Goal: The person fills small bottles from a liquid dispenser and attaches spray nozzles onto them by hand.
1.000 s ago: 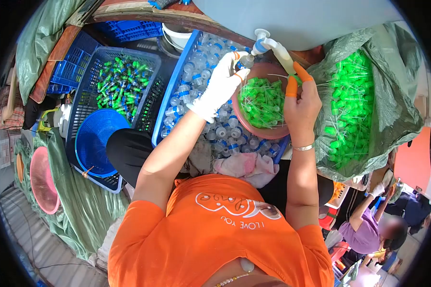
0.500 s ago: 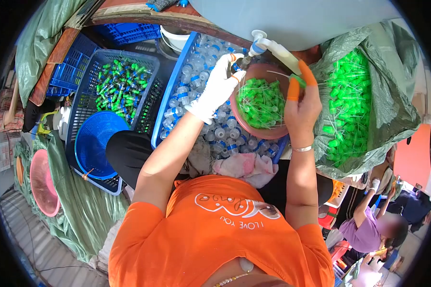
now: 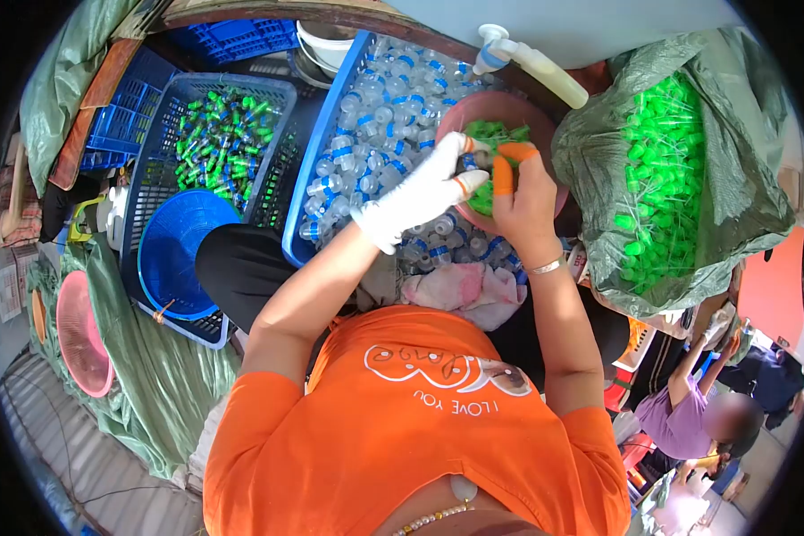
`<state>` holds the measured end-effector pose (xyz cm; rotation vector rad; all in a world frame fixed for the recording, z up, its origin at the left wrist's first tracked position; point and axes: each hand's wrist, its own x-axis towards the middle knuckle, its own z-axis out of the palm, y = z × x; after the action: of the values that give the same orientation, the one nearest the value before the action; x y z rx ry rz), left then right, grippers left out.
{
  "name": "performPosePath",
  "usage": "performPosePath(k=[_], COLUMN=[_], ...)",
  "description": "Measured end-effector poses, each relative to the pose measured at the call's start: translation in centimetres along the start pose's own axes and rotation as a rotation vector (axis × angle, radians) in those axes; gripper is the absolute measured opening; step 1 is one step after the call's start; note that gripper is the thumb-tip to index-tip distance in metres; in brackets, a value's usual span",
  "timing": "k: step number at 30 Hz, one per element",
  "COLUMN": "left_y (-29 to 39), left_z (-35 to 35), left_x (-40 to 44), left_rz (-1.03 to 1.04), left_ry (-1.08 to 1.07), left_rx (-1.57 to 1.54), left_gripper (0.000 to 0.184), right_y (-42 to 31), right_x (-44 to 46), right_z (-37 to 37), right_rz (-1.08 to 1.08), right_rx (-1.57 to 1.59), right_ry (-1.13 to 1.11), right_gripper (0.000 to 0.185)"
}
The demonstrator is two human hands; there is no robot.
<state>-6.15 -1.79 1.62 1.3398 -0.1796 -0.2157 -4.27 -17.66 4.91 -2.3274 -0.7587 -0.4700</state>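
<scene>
My left hand (image 3: 429, 189), in a white glove with orange fingertips, is closed round a small dark-filled bottle (image 3: 475, 163) with a blue label. My right hand (image 3: 524, 201), with orange finger covers, is closed at the bottle's top; what its fingers pinch is hidden. Both hands meet over a pink bowl (image 3: 554, 152) of green caps (image 3: 482, 198) with thin white stems. Below and left of them, a blue crate (image 3: 308, 161) holds clear bottles (image 3: 366, 134) with blue labels. A white spout (image 3: 545, 71) sticks out above the bowl.
A green sack (image 3: 590, 170) full of green caps stands at the right. Filled, green-capped bottles (image 3: 223, 143) lie in a dark crate (image 3: 165, 112) at the left, beside a blue basket (image 3: 183, 250). A person in purple (image 3: 674, 420) works at the lower right.
Both hands have come down from the spout and met over the pink bowl. The bottle has left the spout with my left hand. The green cap held by my right hand is now hidden.
</scene>
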Motion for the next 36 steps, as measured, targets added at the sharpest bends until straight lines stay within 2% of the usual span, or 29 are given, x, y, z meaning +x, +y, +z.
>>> performPosePath(k=[2,3,4,6,7,11,12,14,15,16,18,19,20,22,23,24,26,27,28,30,31,32,34,35,36], left_y=[-0.9,-1.2,-1.4,-1.7,-1.8,-1.4,-1.2,-0.5,-0.3,-0.2,-0.1,-0.5,-1.1,-2.1,-1.9,-1.5,-0.6,-0.5,-0.4,0.0,0.6,1.5,3.1,3.1,3.0], left_z=[0.9,1.4,1.8,2.5,2.4,0.9,0.5,0.0,-0.1,-0.1,-0.4,-0.5,-0.7,-0.9,-0.7,-0.4,-0.1,-0.3,-0.9,-2.6,-4.2,-6.4,-11.1,-11.6,-11.8], left_x=[-0.1,-0.2,-0.2,-0.3,-0.3,-0.5,-0.9,-1.9,-2.3,-2.8,-3.7,-4.1,-4.5,-5.1,-5.4,-5.8,-6.4,-6.6,-6.8,-7.3,-7.3,-7.1,-6.9,-6.9,-6.9], left_rz=[0.175,0.171,0.262,0.438,0.436,0.425,0.446,0.487,0.486,0.342,0.055,0.050,0.066,0.099,0.099,0.163,0.291,0.291,0.257,0.191,0.200,0.206,0.246,0.240,0.289], left_ry=[0.079,0.083,0.112,0.161,0.161,0.148,0.079,-0.067,-0.074,-0.071,-0.063,-0.067,-0.097,-0.155,-0.160,-0.108,0.003,0.001,0.025,0.077,0.228,0.383,0.699,0.708,0.694], left_rx=[0.277,0.275,0.362,0.533,0.531,0.595,0.649,0.751,0.746,0.648,0.454,0.452,0.369,0.202,0.200,0.322,0.567,0.566,0.603,0.679,0.828,0.978,1.309,1.320,1.383], left_gripper=[0.041,0.041,0.042,0.043,0.043,0.044,0.044,0.043,0.043,0.042,0.041,0.041,0.040,0.037,0.037,0.035,0.031,0.031,0.031,0.030,0.030,0.030,0.032,0.032,0.033], right_y=[0.3,0.6,1.2,2.5,3.0,0.2,0.0,0.0,0.0,-0.2,-1.2,-1.6,-1.7,-1.1,-1.2,-1.1,-0.8,-0.8,-1.1,-2.2,-2.4,-1.4,2.3,3.8,5.2], right_x=[-1.0,-1.5,-1.8,-2.5,-2.8,-2.0,-1.8,-1.7,-1.8,-2.0,-2.4,-2.7,-3.3,-5.3,-5.6,-5.6,-5.3,-5.2,-4.7,-3.1,-2.7,-2.6,-2.8,-3.1,-3.6], right_z=[0.4,0.5,0.9,1.5,1.7,-0.9,-1.3,-2.3,-2.7,-2.9,-3.0,-2.9,-2.4,-0.8,-0.5,-0.4,-0.1,0.1,0.0,-0.7,-0.7,-0.7,-0.8,-0.7,-0.6], right_rz=[0.164,0.247,0.242,0.614,0.801,0.716,0.719,0.786,0.819,0.826,0.244,-0.045,-0.040,0.219,0.349,0.352,0.867,1.126,1.129,0.697,0.477,0.477,0.113,0.107,0.143], right_rx=[0.094,0.138,0.140,0.482,0.653,0.726,0.726,0.572,0.490,0.487,0.171,0.014,0.014,0.218,0.319,0.316,0.755,0.977,0.977,0.465,0.216,0.220,-0.259,-0.246,-0.377], right_ry=[-0.028,-0.042,-0.046,-0.038,-0.033,-0.205,-0.201,-0.371,-0.456,-0.456,-0.353,-0.294,-0.294,-0.326,-0.338,-0.336,-0.490,-0.560,-0.558,-0.501,-0.462,-0.462,-0.093,-0.094,-0.165], right_gripper=[0.018,0.018,0.018,0.017,0.016,0.015,0.015,0.015,0.015,0.015,0.020,0.023,0.023,0.025,0.027,0.027,0.027,0.026,0.026,0.024,0.023,0.023,0.022,0.022,0.025])
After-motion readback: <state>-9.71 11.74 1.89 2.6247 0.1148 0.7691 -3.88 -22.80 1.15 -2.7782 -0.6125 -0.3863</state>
